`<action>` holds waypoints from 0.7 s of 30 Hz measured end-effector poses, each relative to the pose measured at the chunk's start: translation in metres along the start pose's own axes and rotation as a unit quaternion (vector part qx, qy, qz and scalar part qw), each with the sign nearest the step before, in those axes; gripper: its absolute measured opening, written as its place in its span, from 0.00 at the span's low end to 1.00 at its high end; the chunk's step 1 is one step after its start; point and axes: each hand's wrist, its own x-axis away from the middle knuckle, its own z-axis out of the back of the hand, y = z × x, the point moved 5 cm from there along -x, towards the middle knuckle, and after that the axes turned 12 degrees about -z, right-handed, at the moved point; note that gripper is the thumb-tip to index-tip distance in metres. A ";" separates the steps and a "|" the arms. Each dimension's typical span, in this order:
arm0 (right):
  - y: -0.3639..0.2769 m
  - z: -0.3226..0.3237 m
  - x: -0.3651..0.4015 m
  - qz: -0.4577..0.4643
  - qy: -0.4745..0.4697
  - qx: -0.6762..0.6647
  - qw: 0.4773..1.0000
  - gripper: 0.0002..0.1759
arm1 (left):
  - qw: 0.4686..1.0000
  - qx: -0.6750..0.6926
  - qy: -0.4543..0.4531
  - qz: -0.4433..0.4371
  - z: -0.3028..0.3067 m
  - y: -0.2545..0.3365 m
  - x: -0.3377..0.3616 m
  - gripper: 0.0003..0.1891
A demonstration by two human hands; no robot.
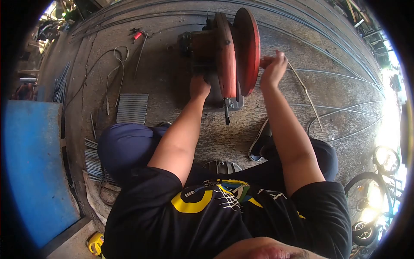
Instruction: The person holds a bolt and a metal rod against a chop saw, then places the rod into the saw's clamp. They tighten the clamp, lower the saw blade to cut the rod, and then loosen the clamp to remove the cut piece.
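Observation:
A red chop saw [226, 56] with a large red disc guard [248, 52] stands on the floor in front of me. My left hand [200, 87] is at the saw's left side, low by its base, its fingers mostly hidden behind the machine. On the other side, my right hand [274, 71] is raised beside the disc's right edge, with fingers partly spread and nothing visible in them. A metal clamp screw [227, 113] sticks out of the saw's front toward me.
Cut rods [132, 108] lie in a row left of the saw. Red-handled pliers [137, 35] and bent wire lie farther back. Long rods [332, 49] curve across the right. A blue panel [34, 164], yellow tape measure [95, 242] and bicycle [373, 190] flank me.

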 end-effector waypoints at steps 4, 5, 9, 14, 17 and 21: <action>0.084 0.056 -0.107 -0.105 0.044 0.129 0.985 0.18 | 0.996 0.000 -0.085 0.010 -0.030 -0.009 -0.017 0.20; 0.118 0.068 -0.131 -0.129 0.029 0.181 0.975 0.19 | 0.997 -0.002 -0.066 -0.048 -0.064 -0.032 -0.020 0.21; 0.190 0.076 -0.162 -0.226 0.018 0.322 0.919 0.17 | 0.984 -0.048 -0.026 -0.171 -0.084 -0.039 -0.032 0.22; 0.228 0.013 -0.173 -0.281 0.019 0.256 0.925 0.15 | 0.992 0.001 -0.090 -0.093 -0.050 -0.020 -0.057 0.20; 0.245 -0.021 -0.176 -0.303 0.009 0.206 0.930 0.14 | 0.989 -0.015 -0.126 -0.073 -0.066 -0.040 -0.064 0.19; 0.254 -0.031 -0.178 -0.316 0.014 0.179 0.932 0.12 | 0.984 -0.033 -0.155 -0.077 -0.066 -0.043 -0.066 0.16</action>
